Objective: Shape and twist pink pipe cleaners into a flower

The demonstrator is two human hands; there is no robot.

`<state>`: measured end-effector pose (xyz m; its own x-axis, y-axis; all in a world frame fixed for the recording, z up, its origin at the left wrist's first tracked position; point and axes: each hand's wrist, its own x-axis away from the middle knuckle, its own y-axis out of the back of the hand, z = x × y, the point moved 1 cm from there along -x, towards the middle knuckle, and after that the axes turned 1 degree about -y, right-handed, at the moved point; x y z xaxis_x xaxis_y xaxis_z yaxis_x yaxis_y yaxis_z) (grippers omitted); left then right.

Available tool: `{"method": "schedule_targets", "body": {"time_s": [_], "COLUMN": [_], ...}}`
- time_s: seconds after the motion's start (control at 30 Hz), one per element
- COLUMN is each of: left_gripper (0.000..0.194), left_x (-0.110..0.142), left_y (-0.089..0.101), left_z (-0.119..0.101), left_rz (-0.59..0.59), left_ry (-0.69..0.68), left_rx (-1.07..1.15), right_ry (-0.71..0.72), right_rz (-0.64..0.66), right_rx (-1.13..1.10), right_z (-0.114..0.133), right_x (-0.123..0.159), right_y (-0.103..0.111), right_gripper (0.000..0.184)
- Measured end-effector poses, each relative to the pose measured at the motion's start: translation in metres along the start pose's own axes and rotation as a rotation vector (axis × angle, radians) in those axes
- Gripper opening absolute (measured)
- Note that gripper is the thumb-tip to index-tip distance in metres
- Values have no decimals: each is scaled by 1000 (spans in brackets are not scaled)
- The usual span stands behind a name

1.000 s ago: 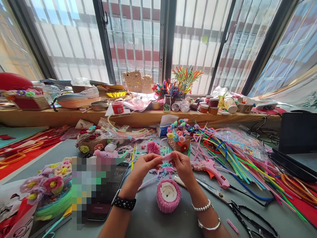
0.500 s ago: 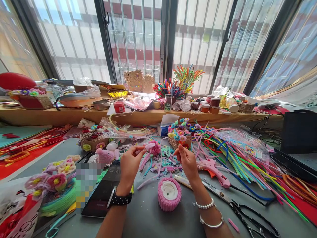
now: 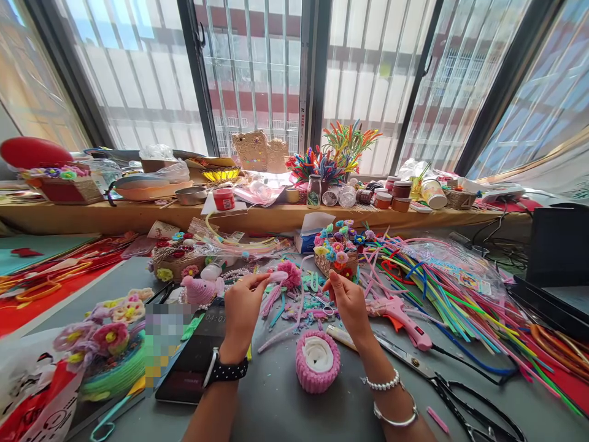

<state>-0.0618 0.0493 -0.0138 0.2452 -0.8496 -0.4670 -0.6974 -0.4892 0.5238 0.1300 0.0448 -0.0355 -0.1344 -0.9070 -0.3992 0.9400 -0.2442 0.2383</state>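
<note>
My left hand point(image 3: 242, 307) is raised above the grey table point(image 3: 276, 405) and pinches a short light-pink pipe-cleaner piece point(image 3: 277, 277) between thumb and fingers. My right hand point(image 3: 348, 302) is held up opposite it, fingers pressed together in a pinch; what it holds, if anything, is too small to see. Between and below the hands stands a small pink pipe-cleaner basket point(image 3: 317, 361) with a white roll inside. A pink pompom point(image 3: 289, 273) lies just behind the left fingertips.
A phone point(image 3: 202, 353) lies by my left wrist. A pink glue gun point(image 3: 400, 316) and scissors point(image 3: 442, 380) lie right of my right hand, beside several coloured pipe cleaners point(image 3: 451, 288). Flower baskets point(image 3: 338, 252) and a flower-topped green basket point(image 3: 108, 350) stand around; a cluttered wooden sill point(image 3: 276, 215) runs behind.
My hands were together on the pink piece in front of me. They have drawn apart and lifted; the left keeps the pink piece, the right has come away to the right.
</note>
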Motion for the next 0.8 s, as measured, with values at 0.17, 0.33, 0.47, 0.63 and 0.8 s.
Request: {"method": "schedule_targets", "body": {"time_s": [0.17, 0.33, 0.47, 0.63, 0.8], "left_gripper": [19, 29, 32, 35, 26], "left_x": [3, 7, 7, 10, 17], "left_y": [2, 8, -2, -13, -24], "left_z": [-3, -9, -4, -8, -16], "left_rz": [-42, -428, -44, 158, 381], "left_ry": [-33, -274, -239, -289, -365], "left_rx": [-4, -46, -454, -523, -398], "right_ry": [17, 46, 64, 116, 142], "right_rz": [-4, -5, 6, 60, 165], "right_rx": [39, 88, 102, 161, 282], "right_z": [2, 2, 1, 3, 2], "right_x": [0, 1, 2, 3, 5], "right_y": [0, -1, -2, -6, -12], "right_gripper": [51, 48, 47, 45, 42]}}
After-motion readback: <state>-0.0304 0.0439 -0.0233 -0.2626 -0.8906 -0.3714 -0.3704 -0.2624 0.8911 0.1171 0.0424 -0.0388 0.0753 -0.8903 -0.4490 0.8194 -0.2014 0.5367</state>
